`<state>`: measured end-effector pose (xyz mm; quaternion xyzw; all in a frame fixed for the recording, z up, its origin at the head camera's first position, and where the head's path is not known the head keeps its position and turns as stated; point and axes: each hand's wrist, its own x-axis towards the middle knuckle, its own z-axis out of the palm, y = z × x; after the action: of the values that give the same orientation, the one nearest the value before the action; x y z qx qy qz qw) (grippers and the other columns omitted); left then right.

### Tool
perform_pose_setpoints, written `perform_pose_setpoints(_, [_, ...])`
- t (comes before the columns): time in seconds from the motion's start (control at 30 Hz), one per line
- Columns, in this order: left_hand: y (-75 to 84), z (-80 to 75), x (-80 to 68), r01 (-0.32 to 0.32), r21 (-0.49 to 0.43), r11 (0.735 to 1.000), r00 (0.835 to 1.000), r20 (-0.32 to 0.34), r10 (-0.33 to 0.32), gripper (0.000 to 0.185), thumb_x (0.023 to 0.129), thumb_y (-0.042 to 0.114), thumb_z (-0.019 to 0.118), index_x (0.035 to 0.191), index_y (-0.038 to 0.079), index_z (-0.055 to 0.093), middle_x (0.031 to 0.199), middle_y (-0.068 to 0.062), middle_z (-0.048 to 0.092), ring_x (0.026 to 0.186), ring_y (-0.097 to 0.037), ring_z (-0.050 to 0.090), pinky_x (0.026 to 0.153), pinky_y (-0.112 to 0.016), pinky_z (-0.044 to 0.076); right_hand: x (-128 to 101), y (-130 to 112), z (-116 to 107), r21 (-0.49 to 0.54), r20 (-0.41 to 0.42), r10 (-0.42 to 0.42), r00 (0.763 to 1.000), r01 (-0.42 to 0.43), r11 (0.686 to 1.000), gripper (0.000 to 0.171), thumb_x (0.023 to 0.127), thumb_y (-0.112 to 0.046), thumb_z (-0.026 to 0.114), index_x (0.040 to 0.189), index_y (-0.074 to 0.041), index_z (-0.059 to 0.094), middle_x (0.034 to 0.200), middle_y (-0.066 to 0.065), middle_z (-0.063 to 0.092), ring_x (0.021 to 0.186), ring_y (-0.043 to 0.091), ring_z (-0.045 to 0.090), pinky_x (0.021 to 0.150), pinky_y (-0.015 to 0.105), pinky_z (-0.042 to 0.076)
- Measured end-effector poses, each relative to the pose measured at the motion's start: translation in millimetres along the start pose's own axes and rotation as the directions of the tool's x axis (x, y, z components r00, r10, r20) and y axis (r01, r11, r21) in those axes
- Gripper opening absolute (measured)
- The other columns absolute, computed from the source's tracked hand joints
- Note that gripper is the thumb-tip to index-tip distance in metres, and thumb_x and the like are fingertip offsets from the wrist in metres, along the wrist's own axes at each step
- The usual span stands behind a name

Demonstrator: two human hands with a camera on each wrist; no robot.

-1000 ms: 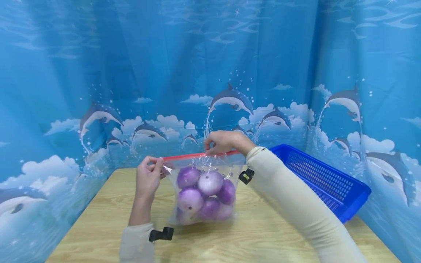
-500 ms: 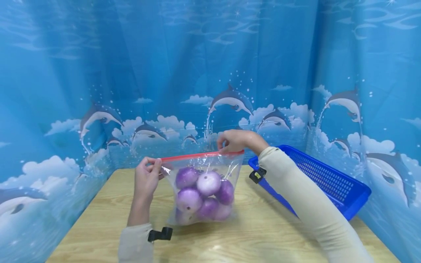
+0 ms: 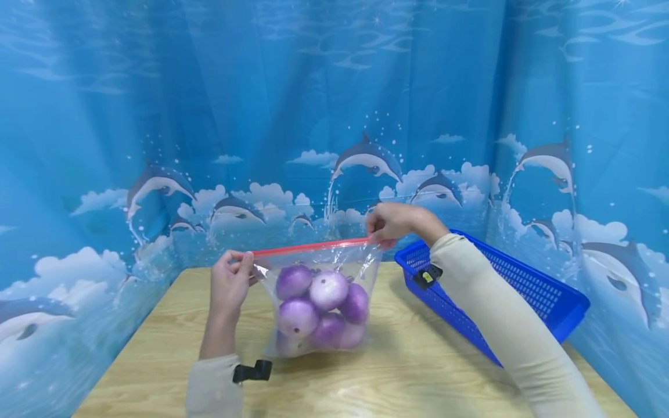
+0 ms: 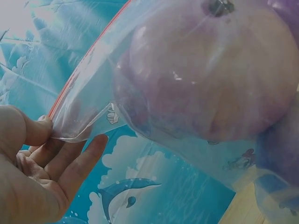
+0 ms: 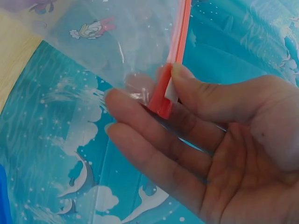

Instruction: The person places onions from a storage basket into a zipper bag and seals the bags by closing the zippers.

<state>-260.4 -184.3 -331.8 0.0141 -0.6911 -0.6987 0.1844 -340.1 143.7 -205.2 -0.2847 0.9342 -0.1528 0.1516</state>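
Note:
A clear slider zip bag (image 3: 320, 258) with a red zip strip (image 5: 179, 46) stands on the table, filled with several purple onions (image 3: 298, 316). Its left top corner is pinched between thumb and fingers of my left hand (image 3: 230, 281); in the left wrist view the thumb presses the plastic just below the strip's end. At the strip's right end, my right hand (image 3: 394, 223) pinches the bag. Up close in the right wrist view, a white slider (image 5: 171, 91) sits under that thumb, with the other fingers behind the plastic.
A blue perforated basket (image 3: 522, 278) stands at the table's right, partly behind my right sleeve (image 3: 496, 307). The wooden table (image 3: 157, 342) is enclosed by a blue dolphin-print curtain (image 3: 261, 116).
My right hand has slid rightward along the red strip from near its middle to its right end. The bag and my left hand have shifted slightly left.

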Motion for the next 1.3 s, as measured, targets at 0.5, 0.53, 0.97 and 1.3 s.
perform_pose_setpoints(0.5, [-3.7,2.5,0.5,-0.005,0.003,1.0,1.0,0.008,0.005,0.021,0.108,0.012,0.05,0.105,-0.008,0.049,0.075,0.007,0.074,0.07,-0.002,0.073,0.078,-0.022,0.065,-0.9,-0.6,4.9,-0.061,-0.058,0.071,0.996,-0.075,0.995,0.009,0.1,-0.013,0.066,0.097,-0.007,0.071,0.088,0.01,0.074,0.077,0.021,0.071,0.074,0.033,0.066])
perform_pose_setpoints(0.53, [-3.9,2.4,0.7,-0.006,0.003,1.0,1.0,0.006,0.006,0.021,0.108,0.013,0.05,0.106,-0.008,0.049,0.075,0.007,0.074,0.07,-0.002,0.073,0.078,-0.022,0.065,-1.4,-0.2,5.4,-0.06,-0.058,0.07,0.996,-0.073,0.995,0.009,0.101,-0.013,0.066,0.097,-0.007,0.071,0.088,0.01,0.073,0.077,0.02,0.071,0.073,0.031,0.065])
perform_pose_setpoints(0.97, [-11.3,-2.2,4.5,0.082,0.092,0.992,0.99,0.105,-0.091,0.05,0.107,0.035,0.054,0.14,-0.002,0.047,0.13,-0.022,0.07,0.107,-0.017,0.073,0.086,-0.026,0.065,-4.2,20.6,30.8,0.143,-0.137,0.042,0.99,-0.022,0.989,0.023,0.108,-0.022,0.052,0.107,-0.001,0.062,0.093,0.013,0.069,0.079,0.022,0.07,0.075,0.033,0.066])
perform_pose_setpoints(1.3, [-32.5,-3.8,8.1,0.147,0.321,0.936,0.839,0.46,-0.289,0.087,0.102,0.05,0.059,0.164,0.007,0.017,0.164,-0.028,0.031,0.143,-0.047,0.047,0.108,-0.048,0.056,7.3,40.7,77.0,0.455,-0.331,0.128,0.935,0.039,0.89,0.034,0.107,-0.022,0.056,0.127,0.003,0.045,0.113,0.028,0.068,0.085,0.029,0.074,0.079,0.039,0.068])
